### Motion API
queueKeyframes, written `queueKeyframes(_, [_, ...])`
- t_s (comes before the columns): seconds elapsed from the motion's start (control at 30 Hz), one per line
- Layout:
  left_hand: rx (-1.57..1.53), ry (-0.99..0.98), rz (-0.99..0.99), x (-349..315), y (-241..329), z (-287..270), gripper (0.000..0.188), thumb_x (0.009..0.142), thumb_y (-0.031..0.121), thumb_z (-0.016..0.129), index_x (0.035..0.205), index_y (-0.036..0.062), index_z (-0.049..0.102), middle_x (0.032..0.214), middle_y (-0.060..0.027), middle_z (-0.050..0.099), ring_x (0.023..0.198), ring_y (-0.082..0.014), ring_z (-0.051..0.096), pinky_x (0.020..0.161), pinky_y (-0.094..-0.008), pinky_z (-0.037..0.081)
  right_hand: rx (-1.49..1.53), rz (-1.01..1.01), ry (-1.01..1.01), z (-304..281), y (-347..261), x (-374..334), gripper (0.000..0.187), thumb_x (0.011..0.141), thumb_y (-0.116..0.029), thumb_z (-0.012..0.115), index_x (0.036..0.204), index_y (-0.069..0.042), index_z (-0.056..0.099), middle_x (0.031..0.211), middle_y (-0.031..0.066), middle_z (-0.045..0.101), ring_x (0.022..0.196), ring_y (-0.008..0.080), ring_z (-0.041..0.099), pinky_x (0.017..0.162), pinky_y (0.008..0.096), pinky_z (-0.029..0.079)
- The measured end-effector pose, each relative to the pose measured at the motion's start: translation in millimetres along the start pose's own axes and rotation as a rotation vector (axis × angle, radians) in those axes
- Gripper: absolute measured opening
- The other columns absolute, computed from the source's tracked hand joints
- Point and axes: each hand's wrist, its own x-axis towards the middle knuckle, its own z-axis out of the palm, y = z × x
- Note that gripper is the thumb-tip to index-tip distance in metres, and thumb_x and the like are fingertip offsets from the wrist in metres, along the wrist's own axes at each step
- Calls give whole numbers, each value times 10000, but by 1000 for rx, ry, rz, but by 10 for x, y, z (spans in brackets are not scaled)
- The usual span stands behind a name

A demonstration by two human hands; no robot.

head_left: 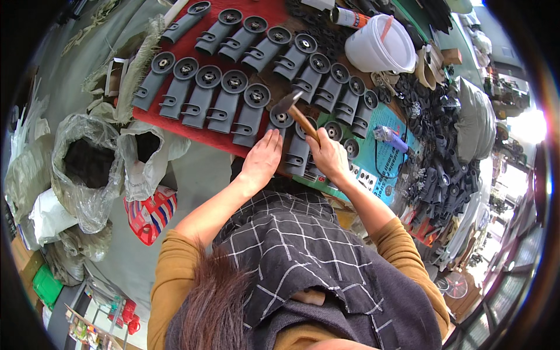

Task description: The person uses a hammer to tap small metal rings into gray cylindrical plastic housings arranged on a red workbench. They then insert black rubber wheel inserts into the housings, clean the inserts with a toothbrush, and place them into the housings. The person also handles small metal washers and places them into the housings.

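My right hand (329,154) is closed round the wooden handle of a hammer (305,123). The hammer's dark metal head is raised over a grey plastic part with a round cup-shaped end (281,118). On the lower body of that same part my left hand (262,156) lies with its fingers stretched out, pressing it down. Similar grey parts (235,93) stand in rows to the left and beyond, each with a metal piece in its round end. A few more of them (298,156) sit between and beside my hands.
Red cloth (192,129) covers the table's left side. A white bucket (373,46) stands at the far right, near a spray can (350,17). Heaps of small black parts (434,146) lie right of a blue printed sheet (388,143). Open plastic bags (87,175) stand at left.
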Motion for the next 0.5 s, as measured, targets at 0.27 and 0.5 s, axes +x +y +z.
queueKeyframes(0.27, [122, -51, -182, 32, -501, -572, 545, 873, 115, 455, 1392, -33, 386, 1472, -158, 384, 1383, -248, 352, 1151, -391, 265, 58, -172, 81, 139, -304, 366, 290, 951, -335, 535, 936, -58, 449, 692, 239, 605, 706, 469, 593, 596, 538, 442])
queueKeyframes(0.5, [79, 62, -150, 21, -649, -500, 493, 837, 112, 504, 1303, -46, 482, 1363, -178, 498, 1252, -262, 493, 1101, -388, 340, -69, -99, -17, -5, -440, 549, 330, 958, -383, 508, 944, -59, 446, 716, 231, 636, 720, 461, 616, 627, 529, 468])
